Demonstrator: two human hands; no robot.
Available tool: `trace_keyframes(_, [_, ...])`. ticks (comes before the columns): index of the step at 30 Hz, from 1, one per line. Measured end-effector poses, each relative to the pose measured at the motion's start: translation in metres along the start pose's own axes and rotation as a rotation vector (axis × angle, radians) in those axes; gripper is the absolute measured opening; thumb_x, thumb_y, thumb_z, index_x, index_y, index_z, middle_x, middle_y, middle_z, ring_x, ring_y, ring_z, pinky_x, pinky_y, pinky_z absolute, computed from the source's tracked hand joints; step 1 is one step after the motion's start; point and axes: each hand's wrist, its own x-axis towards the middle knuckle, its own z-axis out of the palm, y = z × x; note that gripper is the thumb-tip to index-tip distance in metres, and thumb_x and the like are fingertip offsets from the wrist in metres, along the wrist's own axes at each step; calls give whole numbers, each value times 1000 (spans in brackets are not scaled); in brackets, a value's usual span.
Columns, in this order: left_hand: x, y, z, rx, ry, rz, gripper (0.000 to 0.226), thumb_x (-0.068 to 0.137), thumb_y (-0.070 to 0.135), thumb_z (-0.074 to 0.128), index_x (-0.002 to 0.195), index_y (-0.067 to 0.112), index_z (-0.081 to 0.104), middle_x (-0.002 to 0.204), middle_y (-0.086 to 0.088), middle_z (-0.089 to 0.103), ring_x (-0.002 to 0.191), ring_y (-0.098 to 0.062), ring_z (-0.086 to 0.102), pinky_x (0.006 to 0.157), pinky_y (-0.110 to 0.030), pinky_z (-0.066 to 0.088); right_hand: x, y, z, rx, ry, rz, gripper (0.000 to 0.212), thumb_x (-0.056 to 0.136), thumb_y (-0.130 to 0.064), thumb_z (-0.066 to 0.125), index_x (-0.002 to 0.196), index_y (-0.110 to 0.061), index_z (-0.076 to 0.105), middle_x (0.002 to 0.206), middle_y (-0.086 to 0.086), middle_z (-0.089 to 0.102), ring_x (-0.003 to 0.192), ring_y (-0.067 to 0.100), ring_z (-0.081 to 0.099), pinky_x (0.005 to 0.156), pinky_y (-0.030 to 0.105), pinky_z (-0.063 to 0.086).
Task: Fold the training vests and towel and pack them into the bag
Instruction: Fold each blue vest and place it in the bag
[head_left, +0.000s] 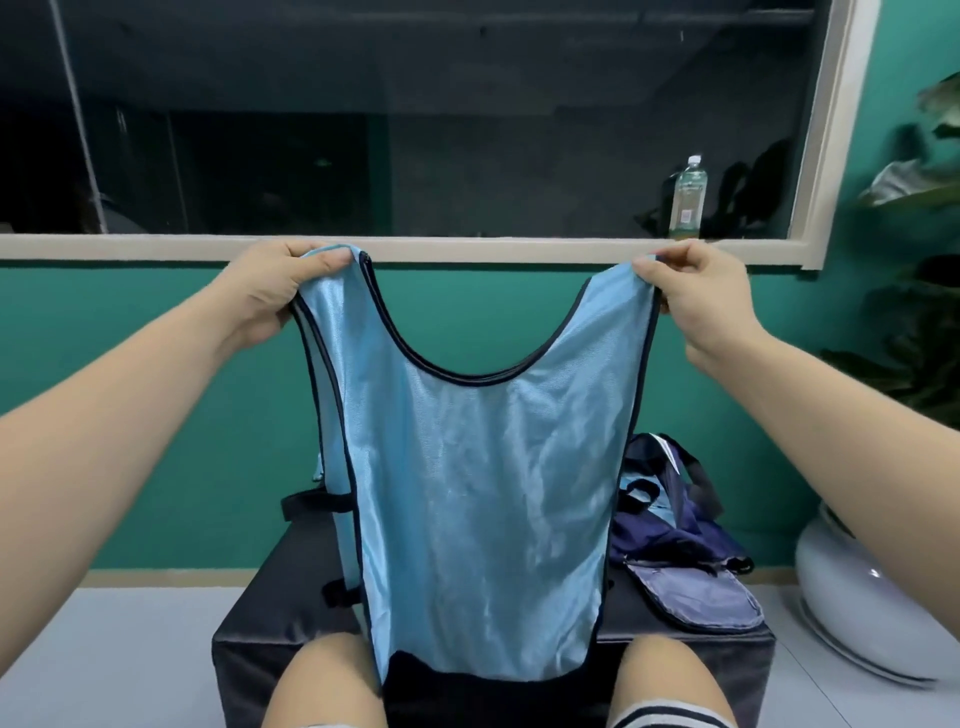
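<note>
A shiny light-blue training vest (483, 499) with dark piping hangs upright in front of me, its scooped neckline at the top. My left hand (280, 291) pinches its left shoulder strap and my right hand (696, 296) pinches the right one. The hem reaches down between my knees. Black side straps stick out from its left edge. Behind the vest on the right lies a dark navy bag (680, 545), slumped open, with a bit of light-blue cloth showing inside. No towel is in sight.
A black cushioned block (691, 649) in front of my knees carries the bag. A white round planter (852, 597) with leaves stands at the right. A water bottle (687, 197) stands on the window sill against the green wall.
</note>
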Motion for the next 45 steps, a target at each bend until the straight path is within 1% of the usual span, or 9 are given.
trace_keyframes(7, [1, 65, -7, 10, 41, 10, 27, 86, 34, 85, 107, 17, 85, 116, -10, 79, 100, -21, 75, 98, -36, 61, 19, -52, -10, 78, -5, -95, 9, 92, -28, 81, 91, -25, 73, 91, 1, 74, 84, 15, 67, 69, 33, 53])
trace_keyframes(12, [-2, 102, -12, 87, 38, 75, 37, 91, 38, 82, 116, 10, 81, 106, -5, 79, 88, -16, 75, 82, -31, 63, 24, -81, -14, 91, -3, -168, 8, 94, -26, 80, 92, -24, 73, 90, 0, 75, 81, 13, 67, 66, 30, 53])
trace_keyframes(16, [-2, 109, -18, 251, 13, 127, 36, 91, 45, 81, 105, 12, 80, 89, -2, 77, 73, -15, 71, 62, -25, 60, 22, -88, -15, 77, -20, -203, 8, 93, -26, 81, 94, -24, 73, 94, 5, 75, 81, 14, 66, 60, 29, 52])
trace_keyframes(18, [0, 102, -17, 290, 13, 158, 32, 90, 44, 81, 101, 14, 81, 91, -5, 77, 77, -17, 70, 70, -27, 61, 23, -83, -14, 65, -17, -200, 7, 93, -25, 80, 93, -24, 74, 93, 4, 76, 82, 13, 67, 63, 29, 52])
trace_keyframes(22, [6, 66, -11, 383, 12, 167, 32, 90, 47, 81, 98, 16, 82, 98, -12, 79, 82, -20, 70, 88, -38, 57, 30, -54, -6, 32, -11, -148, 6, 92, -23, 80, 92, -24, 74, 86, -3, 74, 80, 10, 66, 65, 28, 50])
trace_keyframes(26, [21, 12, -1, 435, -2, 94, 28, 91, 46, 80, 95, 19, 83, 98, -12, 80, 79, -17, 72, 85, -35, 59, 41, -4, 8, -30, -22, -87, 8, 93, -19, 80, 98, -15, 75, 83, -6, 73, 78, 8, 65, 67, 25, 49])
trace_keyframes(30, [41, -49, 10, 481, -53, 15, 29, 92, 50, 78, 94, 22, 83, 94, -6, 81, 80, -15, 71, 86, -35, 56, 51, 57, 26, -106, -43, -3, 7, 93, -19, 81, 93, -19, 73, 83, -6, 73, 72, 3, 65, 64, 18, 48])
trace_keyframes(40, [102, -195, 30, 503, -136, -77, 30, 91, 55, 78, 95, 25, 83, 95, 1, 81, 89, -19, 69, 88, -37, 53, 69, 217, 67, -189, -109, 192, 7, 93, -18, 81, 93, -16, 75, 93, 4, 77, 80, 11, 69, 73, 29, 53])
trace_keyframes(45, [128, -271, 40, 529, -156, -125, 43, 84, 73, 75, 99, 34, 82, 96, -29, 71, 77, -21, 53, 76, -36, 48, 72, 280, 77, -255, -103, 242, 7, 94, -15, 79, 97, -11, 75, 92, 5, 77, 78, 9, 68, 76, 26, 55])
